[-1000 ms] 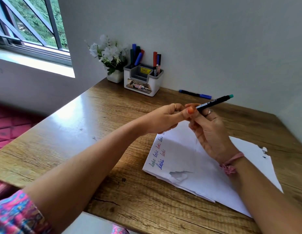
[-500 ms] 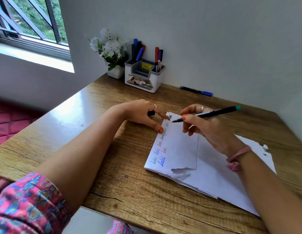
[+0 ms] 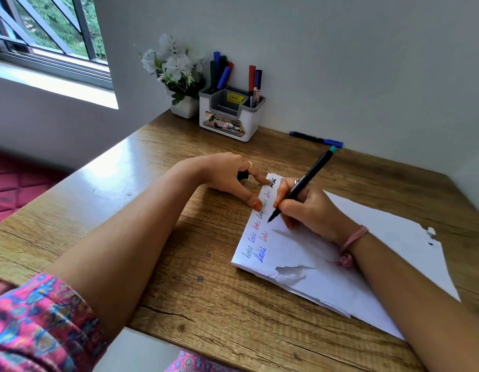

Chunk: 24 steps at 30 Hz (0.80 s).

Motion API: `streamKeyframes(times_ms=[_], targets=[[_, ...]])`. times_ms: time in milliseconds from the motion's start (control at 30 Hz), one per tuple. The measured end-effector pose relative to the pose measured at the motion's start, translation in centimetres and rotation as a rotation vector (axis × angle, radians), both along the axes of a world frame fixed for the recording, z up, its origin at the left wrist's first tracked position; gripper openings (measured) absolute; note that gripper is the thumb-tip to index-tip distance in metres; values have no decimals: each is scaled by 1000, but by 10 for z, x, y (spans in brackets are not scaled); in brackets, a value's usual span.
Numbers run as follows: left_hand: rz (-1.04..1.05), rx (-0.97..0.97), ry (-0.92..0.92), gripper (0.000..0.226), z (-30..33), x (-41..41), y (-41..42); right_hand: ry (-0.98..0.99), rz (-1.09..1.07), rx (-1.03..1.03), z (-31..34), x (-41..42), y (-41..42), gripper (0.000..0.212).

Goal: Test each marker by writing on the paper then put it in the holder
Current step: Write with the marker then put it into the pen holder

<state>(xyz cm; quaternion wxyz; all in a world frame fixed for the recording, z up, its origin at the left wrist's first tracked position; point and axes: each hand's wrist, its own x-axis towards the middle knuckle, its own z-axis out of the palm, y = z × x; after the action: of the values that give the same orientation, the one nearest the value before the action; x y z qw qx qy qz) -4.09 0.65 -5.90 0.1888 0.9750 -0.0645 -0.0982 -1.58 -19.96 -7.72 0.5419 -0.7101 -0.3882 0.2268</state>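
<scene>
wooden desk: right hand grips slim black teal-capped marker, tip down-left on white paper; white marker holder lies up-left of paper; left hand pinches black cap.

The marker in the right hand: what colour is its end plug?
Teal, on a black barrel; the marker shows clearly in the head view.

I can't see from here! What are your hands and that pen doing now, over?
Right hand gripping black marker, tip at paper. Left hand pinning paper's edge, cap tucked in fingers. Holder unobstructed.
</scene>
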Motion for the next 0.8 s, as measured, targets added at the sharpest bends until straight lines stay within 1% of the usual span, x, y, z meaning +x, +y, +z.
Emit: streamKeyframes(times_ms=[333,500,567,633,733,800], targets=[[7,-9,6,65,2,-2,-2,-83,60,-35,-4,1,-1,4],[9,-26,4,65,2,-3,-2,-110,84,-51,-6,3,-2,12],[12,-28,4,64,3,-3,-3,-120,74,-46,-7,4,-1,10],[4,-24,0,64,4,-4,-3,-118,56,-41,-8,4,0,4],[7,-22,2,64,4,-4,-3,-112,54,-49,-9,5,0,3],[9,-25,6,65,4,-4,-3,-121,66,-54,-8,5,-1,9]])
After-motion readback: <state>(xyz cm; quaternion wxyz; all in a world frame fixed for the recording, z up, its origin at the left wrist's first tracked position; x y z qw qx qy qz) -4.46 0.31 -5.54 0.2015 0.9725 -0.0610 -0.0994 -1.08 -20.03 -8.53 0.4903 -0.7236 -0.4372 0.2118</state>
